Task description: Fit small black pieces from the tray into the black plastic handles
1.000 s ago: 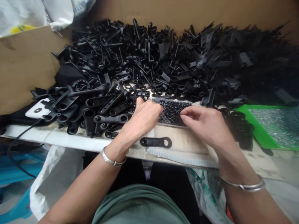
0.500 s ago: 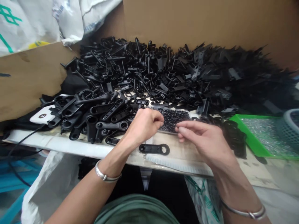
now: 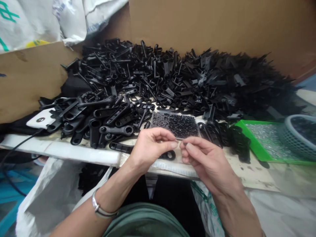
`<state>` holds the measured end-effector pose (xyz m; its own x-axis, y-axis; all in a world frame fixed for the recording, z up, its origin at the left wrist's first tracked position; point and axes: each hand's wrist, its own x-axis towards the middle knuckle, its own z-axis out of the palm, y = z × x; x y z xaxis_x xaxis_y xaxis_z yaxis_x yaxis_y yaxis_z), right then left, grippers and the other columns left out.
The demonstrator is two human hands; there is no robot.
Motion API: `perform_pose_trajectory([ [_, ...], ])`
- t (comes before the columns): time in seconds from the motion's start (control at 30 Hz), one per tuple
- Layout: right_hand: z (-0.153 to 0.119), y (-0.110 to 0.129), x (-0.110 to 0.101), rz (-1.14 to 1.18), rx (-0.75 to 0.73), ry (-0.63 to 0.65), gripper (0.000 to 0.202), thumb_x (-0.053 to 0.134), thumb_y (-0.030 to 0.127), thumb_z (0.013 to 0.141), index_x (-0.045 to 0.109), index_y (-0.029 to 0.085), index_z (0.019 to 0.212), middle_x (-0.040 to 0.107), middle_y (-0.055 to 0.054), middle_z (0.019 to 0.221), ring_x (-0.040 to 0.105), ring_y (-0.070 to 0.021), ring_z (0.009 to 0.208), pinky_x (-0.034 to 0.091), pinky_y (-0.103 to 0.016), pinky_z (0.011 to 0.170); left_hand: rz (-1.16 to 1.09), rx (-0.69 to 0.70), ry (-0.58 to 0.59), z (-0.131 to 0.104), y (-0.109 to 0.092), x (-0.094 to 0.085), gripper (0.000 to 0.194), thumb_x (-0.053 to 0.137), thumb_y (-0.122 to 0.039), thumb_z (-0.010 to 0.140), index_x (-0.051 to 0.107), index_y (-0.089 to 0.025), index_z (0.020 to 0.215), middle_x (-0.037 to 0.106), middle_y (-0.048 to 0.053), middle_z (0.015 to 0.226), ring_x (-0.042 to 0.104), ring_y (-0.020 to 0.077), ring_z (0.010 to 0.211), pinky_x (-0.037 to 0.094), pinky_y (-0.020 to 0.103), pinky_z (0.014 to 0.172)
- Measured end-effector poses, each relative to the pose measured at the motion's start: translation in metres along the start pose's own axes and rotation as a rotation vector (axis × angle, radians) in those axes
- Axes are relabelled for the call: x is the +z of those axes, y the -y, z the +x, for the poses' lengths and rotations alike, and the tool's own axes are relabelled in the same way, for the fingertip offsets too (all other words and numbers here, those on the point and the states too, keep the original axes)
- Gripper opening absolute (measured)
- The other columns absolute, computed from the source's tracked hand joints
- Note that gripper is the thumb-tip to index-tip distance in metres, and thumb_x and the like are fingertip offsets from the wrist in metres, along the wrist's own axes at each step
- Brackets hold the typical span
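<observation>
My left hand [image 3: 154, 146] is pinched, thumb against fingertips, just in front of a clear box of small dark pieces [image 3: 172, 123]. Whatever lies in that pinch is too small to make out. Close beside it on the right, my right hand [image 3: 203, 154] is also closed, its thumb pressed to the forefinger on a tiny dark bit that I cannot name. The fingertips of both hands nearly meet. Below my left hand, a flat black plastic part with a ring end [image 3: 170, 154] lies on the table, partly covered by the hand.
A large heap of black plastic parts [image 3: 163, 72] fills the back against cardboard [image 3: 217, 23]. Longer black arms [image 3: 116, 130] lie at left beside a white device [image 3: 40, 119] with a cable. At right stand a green tray [image 3: 256, 149] of small clear pieces and a grey basket [image 3: 296, 138].
My left hand has moved back from the box toward me, uncovering its left part. My right hand has shifted slightly left and down, and the two hands' fingertips are now close together.
</observation>
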<state>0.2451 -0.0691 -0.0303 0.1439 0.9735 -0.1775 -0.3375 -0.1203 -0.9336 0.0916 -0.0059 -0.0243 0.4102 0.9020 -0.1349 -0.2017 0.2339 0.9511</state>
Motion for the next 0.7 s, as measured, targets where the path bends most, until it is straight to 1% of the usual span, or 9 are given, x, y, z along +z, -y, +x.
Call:
perform_pose_trajectory([
  [0.07, -0.002, -0.003, 0.002, 0.024, 0.001, -0.027, 0.017, 0.079, 0.027, 0.070, 0.073, 0.021, 0.085, 0.063, 0.001, 0.068, 0.055, -0.0091, 0.059, 0.050, -0.023, 0.058, -0.019, 0.003, -0.003, -0.002, 0.001, 0.002, 0.014, 0.079, -0.012, 0.061, 0.070, -0.013, 0.072, 0.069, 0.002, 0.069, 0.063, 0.0114, 0.064, 0.051, 0.022, 0.061],
  [0.13, -0.003, -0.007, 0.005, 0.056, 0.001, -0.050, 0.017, 0.079, 0.026, 0.070, 0.073, 0.022, 0.085, 0.060, 0.002, 0.067, 0.053, -0.0084, 0.058, 0.048, -0.023, 0.057, -0.046, 0.000, -0.011, -0.004, 0.003, 0.004, 0.014, 0.079, -0.012, 0.061, 0.069, -0.013, 0.071, 0.069, 0.001, 0.068, 0.062, 0.0104, 0.063, 0.050, 0.021, 0.060],
  [0.3, -0.005, -0.013, 0.009, 0.141, -0.006, -0.034, 0.014, 0.077, 0.024, 0.073, 0.074, 0.023, 0.086, 0.063, 0.001, 0.078, 0.051, -0.0072, 0.061, 0.046, -0.021, 0.057, -0.135, -0.014, -0.024, -0.006, 0.006, 0.007, 0.015, 0.081, -0.011, 0.060, 0.068, -0.013, 0.069, 0.069, 0.001, 0.068, 0.061, 0.0087, 0.060, 0.049, 0.020, 0.059],
  [0.43, -0.004, -0.016, 0.008, 0.153, 0.011, -0.040, 0.012, 0.076, 0.024, 0.074, 0.074, 0.024, 0.086, 0.064, 0.001, 0.081, 0.051, -0.0079, 0.062, 0.047, -0.022, 0.058, -0.167, -0.034, -0.008, -0.007, 0.007, 0.008, 0.019, 0.083, -0.014, 0.058, 0.069, -0.012, 0.069, 0.070, 0.002, 0.069, 0.062, 0.0094, 0.063, 0.050, 0.020, 0.061],
  [0.57, -0.005, -0.017, 0.008, 0.143, 0.026, -0.042, 0.012, 0.076, 0.024, 0.074, 0.074, 0.024, 0.085, 0.066, -0.001, 0.085, 0.054, -0.0085, 0.066, 0.048, -0.021, 0.059, -0.180, -0.038, 0.001, -0.009, 0.009, 0.008, 0.017, 0.082, -0.013, 0.059, 0.068, -0.011, 0.069, 0.070, 0.003, 0.070, 0.062, 0.0100, 0.064, 0.050, 0.021, 0.063],
  [0.63, -0.005, -0.017, 0.008, 0.145, 0.037, -0.027, 0.014, 0.076, 0.024, 0.074, 0.073, 0.023, 0.088, 0.065, 0.000, 0.080, 0.054, -0.0074, 0.064, 0.048, -0.020, 0.059, -0.172, -0.031, -0.004, -0.009, 0.010, 0.008, 0.014, 0.080, -0.011, 0.061, 0.068, -0.012, 0.069, 0.070, 0.003, 0.071, 0.063, 0.0105, 0.065, 0.050, 0.022, 0.064],
  [0.7, -0.006, -0.017, 0.009, 0.125, 0.031, -0.023, 0.015, 0.076, 0.025, 0.075, 0.072, 0.022, 0.089, 0.063, 0.002, 0.071, 0.055, -0.0066, 0.059, 0.048, -0.019, 0.057, -0.136, -0.003, -0.019, -0.009, 0.012, 0.008, 0.012, 0.079, -0.011, 0.062, 0.068, -0.012, 0.069, 0.070, 0.002, 0.070, 0.062, 0.0106, 0.064, 0.050, 0.022, 0.063],
])
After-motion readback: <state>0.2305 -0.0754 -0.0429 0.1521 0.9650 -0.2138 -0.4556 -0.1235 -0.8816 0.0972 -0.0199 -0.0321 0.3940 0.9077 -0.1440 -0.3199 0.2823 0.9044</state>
